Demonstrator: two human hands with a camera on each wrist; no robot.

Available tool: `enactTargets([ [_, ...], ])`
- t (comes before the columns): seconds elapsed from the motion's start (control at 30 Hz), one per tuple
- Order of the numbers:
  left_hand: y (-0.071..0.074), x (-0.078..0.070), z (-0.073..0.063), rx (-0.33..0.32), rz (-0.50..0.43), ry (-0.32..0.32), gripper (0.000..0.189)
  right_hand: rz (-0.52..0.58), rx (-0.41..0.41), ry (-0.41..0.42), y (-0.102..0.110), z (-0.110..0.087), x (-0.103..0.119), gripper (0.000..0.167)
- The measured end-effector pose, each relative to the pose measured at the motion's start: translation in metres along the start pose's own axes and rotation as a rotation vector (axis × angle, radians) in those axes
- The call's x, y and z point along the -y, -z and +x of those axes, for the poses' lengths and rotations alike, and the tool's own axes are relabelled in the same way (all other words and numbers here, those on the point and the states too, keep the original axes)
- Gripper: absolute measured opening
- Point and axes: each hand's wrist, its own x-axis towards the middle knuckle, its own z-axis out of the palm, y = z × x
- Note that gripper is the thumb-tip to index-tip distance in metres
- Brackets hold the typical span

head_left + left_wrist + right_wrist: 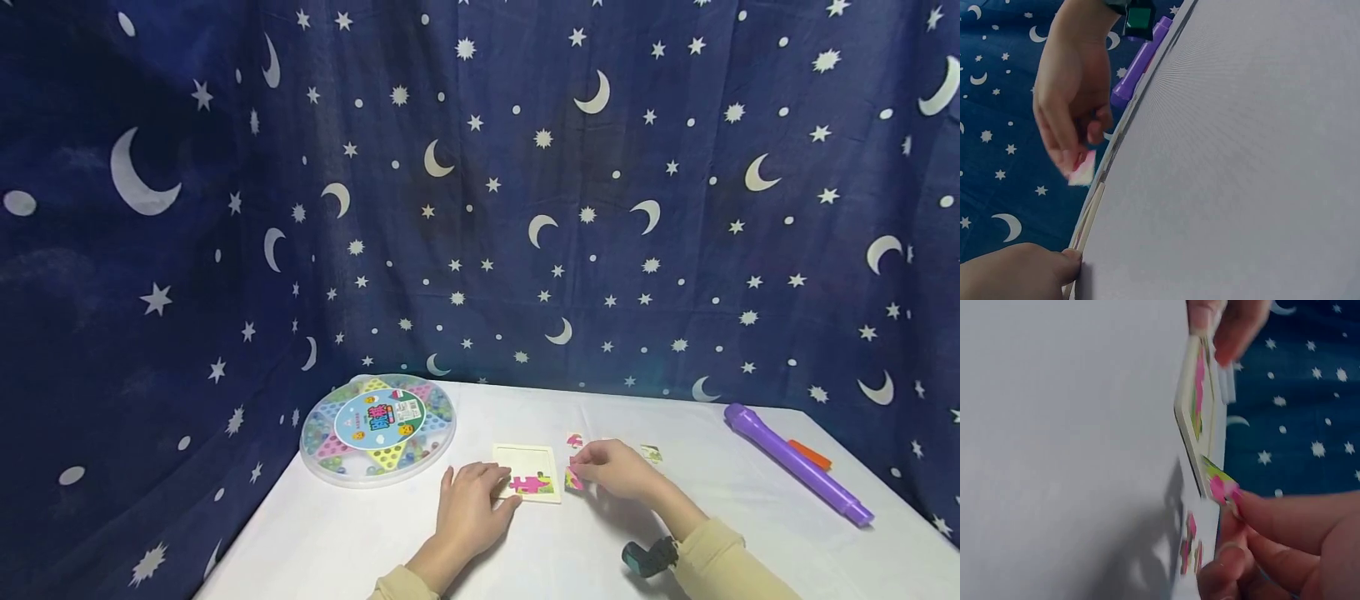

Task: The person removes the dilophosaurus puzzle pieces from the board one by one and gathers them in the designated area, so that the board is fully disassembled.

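My left hand (471, 510) grips the left side of a cream puzzle tray (556, 460), its thumb at the front edge. Joined pink and green pieces (531, 485) lie along the tray's lower part, while its upper part shows bare board. Just right of the tray, my right hand (618, 468) pinches a pink and green puzzle piece (1221, 484) between thumb and fingers. The piece is raised and tilted near the tray's corner in the right wrist view. One loose pink piece (574, 440) lies behind the right hand's fingertips, and a green-and-white piece (651, 453) lies beyond that hand.
A round, clear Chinese checkers case (442, 446) with coloured marbles sits at the back left of the white table (337, 542). Toward the right edge lie a long purple tube (798, 465) and an orange object (810, 454). A starry blue curtain (510, 250) hangs behind.
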Motion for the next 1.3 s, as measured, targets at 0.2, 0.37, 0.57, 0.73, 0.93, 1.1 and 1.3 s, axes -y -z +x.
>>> enactTargets([
  [0.2, 0.0, 0.001, 0.0, 0.004, -0.036, -0.063, 0.017, -0.026, 0.031, -0.016, 0.006, -0.009, -0.013, 0.014],
  [0.37, 0.001, 0.001, 0.001, 0.018, -0.039, -0.065, 0.018, -0.095, -0.017, -0.012, 0.003, -0.01, -0.018, 0.013],
  [0.57, 0.001, 0.001, 0.0, 0.037, -0.029, -0.067, 0.019, -0.185, -0.08, 0.021, -0.002, -0.006, -0.009, 0.013],
  [0.73, 0.001, 0.001, 0.0, 0.036, -0.028, -0.07, 0.018, -0.205, -0.063, 0.108, -0.015, 0.0, 0.011, 0.009],
  [0.93, 0.001, 0.0, 0.001, 0.043, -0.018, -0.08, 0.02, -0.242, 0.043, 0.235, -0.034, 0.005, 0.028, 0.02],
  [1.1, 0.002, -0.001, 0.001, 0.039, -0.025, -0.08, 0.019, -0.287, 0.076, 0.266, -0.038, 0.008, 0.031, 0.023],
  [1.3, 0.002, 0.0, 0.001, 0.041, -0.014, -0.076, 0.019, -0.317, 0.104, 0.287, -0.037, 0.013, 0.029, 0.018],
])
